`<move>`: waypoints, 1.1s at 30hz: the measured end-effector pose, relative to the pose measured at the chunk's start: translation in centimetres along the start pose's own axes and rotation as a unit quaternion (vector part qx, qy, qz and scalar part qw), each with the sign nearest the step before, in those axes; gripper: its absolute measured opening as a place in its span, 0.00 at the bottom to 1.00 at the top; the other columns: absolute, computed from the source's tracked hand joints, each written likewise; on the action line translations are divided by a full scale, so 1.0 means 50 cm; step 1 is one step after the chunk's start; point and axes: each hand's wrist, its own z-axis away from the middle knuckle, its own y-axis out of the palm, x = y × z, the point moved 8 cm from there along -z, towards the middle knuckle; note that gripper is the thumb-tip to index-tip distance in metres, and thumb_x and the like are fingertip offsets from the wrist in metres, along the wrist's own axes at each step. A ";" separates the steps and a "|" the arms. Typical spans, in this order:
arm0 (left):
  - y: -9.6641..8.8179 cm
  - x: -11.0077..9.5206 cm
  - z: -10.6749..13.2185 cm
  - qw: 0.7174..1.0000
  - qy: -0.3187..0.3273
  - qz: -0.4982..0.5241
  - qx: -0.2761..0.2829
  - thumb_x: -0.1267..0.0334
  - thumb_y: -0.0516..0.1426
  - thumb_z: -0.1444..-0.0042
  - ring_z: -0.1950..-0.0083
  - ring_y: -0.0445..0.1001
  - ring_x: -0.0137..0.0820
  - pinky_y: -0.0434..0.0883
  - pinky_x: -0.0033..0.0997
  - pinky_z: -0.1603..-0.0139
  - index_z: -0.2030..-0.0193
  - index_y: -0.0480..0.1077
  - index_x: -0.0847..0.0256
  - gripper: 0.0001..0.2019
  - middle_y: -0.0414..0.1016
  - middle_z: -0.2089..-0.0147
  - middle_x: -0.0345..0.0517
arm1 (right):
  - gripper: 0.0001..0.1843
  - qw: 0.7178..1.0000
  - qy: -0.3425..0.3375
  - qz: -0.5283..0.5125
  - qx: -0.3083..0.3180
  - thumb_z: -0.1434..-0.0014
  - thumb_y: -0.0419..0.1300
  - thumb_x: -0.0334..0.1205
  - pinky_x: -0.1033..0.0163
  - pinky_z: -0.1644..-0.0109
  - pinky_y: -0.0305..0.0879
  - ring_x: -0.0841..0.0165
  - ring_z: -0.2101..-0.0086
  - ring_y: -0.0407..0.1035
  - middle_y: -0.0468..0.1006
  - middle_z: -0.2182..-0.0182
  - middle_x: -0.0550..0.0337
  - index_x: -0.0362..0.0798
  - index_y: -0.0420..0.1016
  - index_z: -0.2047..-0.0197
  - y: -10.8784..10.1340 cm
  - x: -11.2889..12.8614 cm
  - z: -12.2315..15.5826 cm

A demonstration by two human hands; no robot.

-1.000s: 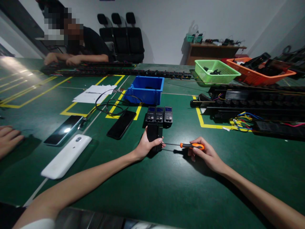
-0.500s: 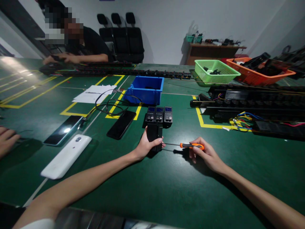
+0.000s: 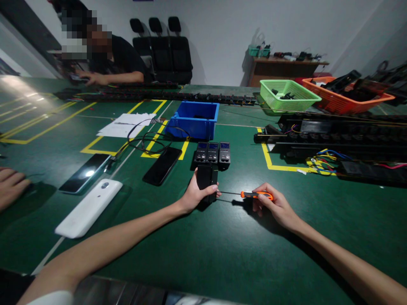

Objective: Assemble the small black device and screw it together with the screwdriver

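My left hand is wrapped round a black box-shaped device, which it holds on the green table. In my right hand is a screwdriver with an orange and black handle. Its thin shaft points left, and the tip meets the right side of the black device by my left fingertips; the exact contact spot is hidden. Just behind the device stand several small black modules with dark blue display faces, in a row.
A blue bin stands behind the modules. Phones, one a black phone and one a white phone, lie left with a cable. Black rails with wires and a green basket are right. Another person's hand rests at the left edge.
My hands, the device and the screwdriver stay almost in place. The seated person across the table has shifted their hands slightly. The hand at the left edge has moved a little right.
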 end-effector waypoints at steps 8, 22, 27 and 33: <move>0.000 0.002 0.000 1.000 -0.001 -0.009 0.005 0.61 0.65 0.51 0.67 0.79 0.33 0.78 0.40 0.63 0.52 0.52 0.58 0.27 0.72 0.60 0.43 | 0.15 1.000 -0.021 0.004 -0.007 0.39 0.60 0.43 0.63 0.63 0.67 0.70 0.69 0.71 0.75 0.65 0.60 0.52 0.62 0.51 -0.005 0.016 0.001; 0.002 0.002 0.001 1.000 -0.004 -0.010 0.003 0.61 0.65 0.51 0.67 0.79 0.34 0.78 0.41 0.62 0.53 0.52 0.58 0.27 0.72 0.60 0.44 | 0.11 1.000 -0.009 -0.028 -0.003 0.37 0.58 0.44 0.64 0.71 0.66 0.71 0.75 0.71 0.76 0.72 0.62 0.49 0.61 0.58 0.000 0.005 -0.001; 0.004 -0.002 0.003 1.000 -0.007 -0.009 0.000 0.61 0.66 0.52 0.68 0.79 0.34 0.78 0.41 0.63 0.53 0.52 0.58 0.27 0.72 0.60 0.44 | 0.11 1.000 -0.005 -0.015 -0.005 0.36 0.55 0.47 0.65 0.74 0.64 0.71 0.77 0.69 0.76 0.74 0.61 0.48 0.61 0.60 0.000 0.006 0.000; 0.005 -0.002 0.002 1.000 -0.003 -0.009 0.006 0.61 0.66 0.52 0.68 0.79 0.33 0.78 0.41 0.62 0.53 0.52 0.58 0.27 0.72 0.60 0.44 | 0.12 1.000 -0.007 0.003 -0.014 0.36 0.55 0.47 0.65 0.74 0.64 0.71 0.78 0.68 0.75 0.75 0.61 0.48 0.62 0.60 -0.002 0.005 -0.003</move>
